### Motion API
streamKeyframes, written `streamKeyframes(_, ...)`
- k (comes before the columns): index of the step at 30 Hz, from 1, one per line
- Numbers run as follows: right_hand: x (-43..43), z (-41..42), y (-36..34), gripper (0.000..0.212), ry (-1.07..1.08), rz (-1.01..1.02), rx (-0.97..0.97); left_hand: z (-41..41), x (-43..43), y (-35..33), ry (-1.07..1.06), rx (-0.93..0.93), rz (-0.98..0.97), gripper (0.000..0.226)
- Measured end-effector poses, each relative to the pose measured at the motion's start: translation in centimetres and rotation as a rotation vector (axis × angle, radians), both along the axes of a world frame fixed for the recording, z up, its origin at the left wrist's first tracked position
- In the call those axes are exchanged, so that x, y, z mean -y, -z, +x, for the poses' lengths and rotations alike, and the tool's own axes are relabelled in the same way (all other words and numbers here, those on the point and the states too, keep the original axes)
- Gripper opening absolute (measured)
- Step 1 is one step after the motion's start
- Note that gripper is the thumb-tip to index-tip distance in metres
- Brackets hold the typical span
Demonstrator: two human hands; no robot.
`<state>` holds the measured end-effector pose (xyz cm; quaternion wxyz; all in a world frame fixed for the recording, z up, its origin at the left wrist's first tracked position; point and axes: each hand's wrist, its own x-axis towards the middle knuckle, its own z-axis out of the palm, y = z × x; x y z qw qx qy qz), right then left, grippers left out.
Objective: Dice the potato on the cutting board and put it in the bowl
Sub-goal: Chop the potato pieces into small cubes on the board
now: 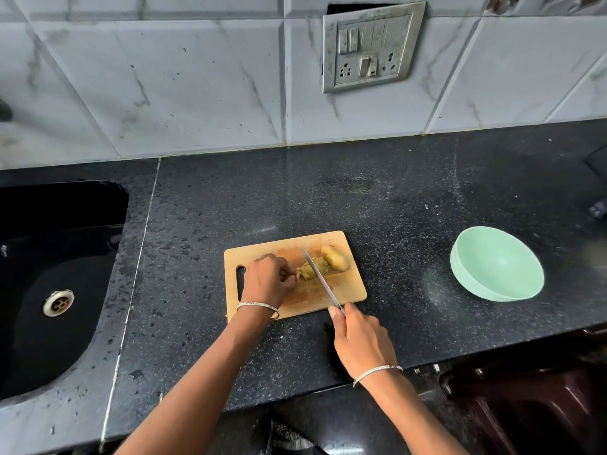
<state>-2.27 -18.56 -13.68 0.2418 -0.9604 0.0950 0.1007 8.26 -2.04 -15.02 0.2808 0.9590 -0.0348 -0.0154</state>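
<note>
The potato (335,260) lies on the right half of the cutting board (353,287), its long axis running left to right and tilted a little toward the far right corner. Its right end looks whole and rounded. Its left part appears already sliced into loose pieces, though how many cannot be told.

The knife (320,277) crosses that axis: the tip points to the far left, the blade rests across the middle of the potato, and the handle comes back toward the near right. The coming cut therefore turns on the blade staying square to the potato's length while the uncut end waits on its right.

The left hand (267,280) sits on the board just left of the blade, fingers curled down onto the cut end of the potato and pinning it. This is the hand nearer the potato. The right hand (361,343) is clamped around the knife handle, off the board's near right corner and above the surface (394,208).

The dicing looks partly done, and nothing has gone across yet. The bowl (499,264) stands well apart to the right of the board, on the right hand's side, tipped slightly, with nothing in it.

Further out, a dark sink (59,257) is set into the surface at the far left, and a switch plate (371,47) hangs on the tiled wall behind
</note>
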Motion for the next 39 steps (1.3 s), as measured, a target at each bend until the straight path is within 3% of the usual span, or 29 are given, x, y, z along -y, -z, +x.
streamKeyframes(15, -0.9, 0.1, -0.2, 0.036, -0.02, -0.005, -0.002, -0.3, 0.0, -0.3, 0.015, -0.01, -0.055, 0.02)
streamKeyframes(31, -0.9, -0.3, -0.1, 0.036, -0.025, 0.035, -0.008, -1.0, 0.0, 0.2, -0.144, 0.061, 0.006, 0.005)
streamKeyframes(39, -1.4, -0.3, -0.1, 0.037, -0.014, 0.031, -0.032, -0.9, 0.0, 0.3, -0.138, 0.067, -0.023, 0.018)
